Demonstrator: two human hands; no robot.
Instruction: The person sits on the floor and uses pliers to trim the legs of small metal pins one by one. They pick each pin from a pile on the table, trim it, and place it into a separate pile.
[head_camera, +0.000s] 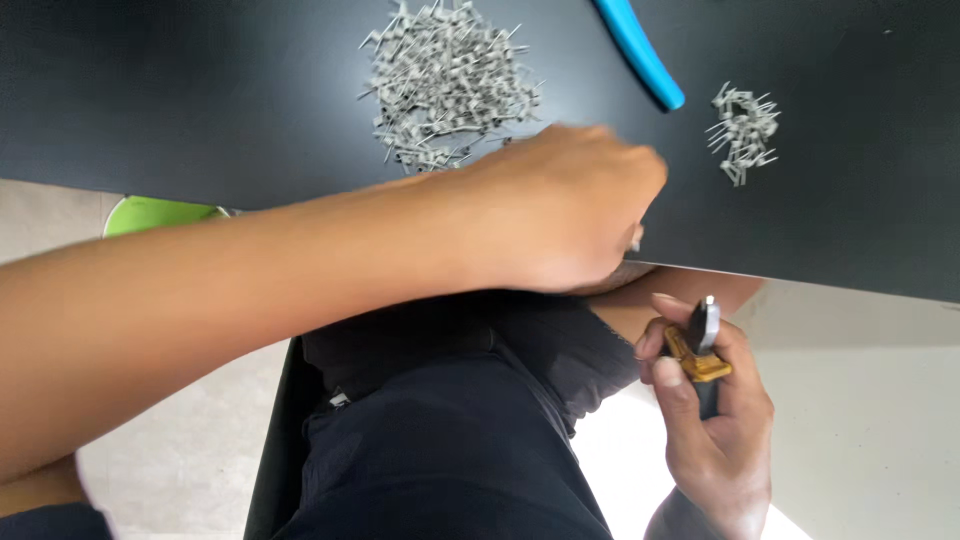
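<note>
My left hand (570, 205) reaches across from the left and hovers, blurred, over the near edge of the black table (850, 230). Its fingers are curled downward. A tiny pale bit shows at its fingertips, but I cannot tell whether it is held. Just beyond that hand lies a large pile of small grey metal-pinned parts (445, 85). Below the table edge, over my lap, my right hand (715, 420) grips a small tool with a yellow and black body (700, 352) and a dark metal tip pointing up.
A smaller pile of the same grey parts (745, 130) lies at the right of the table. A blue tool handle (640, 50) slants across the far side. A green round object (160, 213) sits below the table's left edge. Dark trousers cover my lap.
</note>
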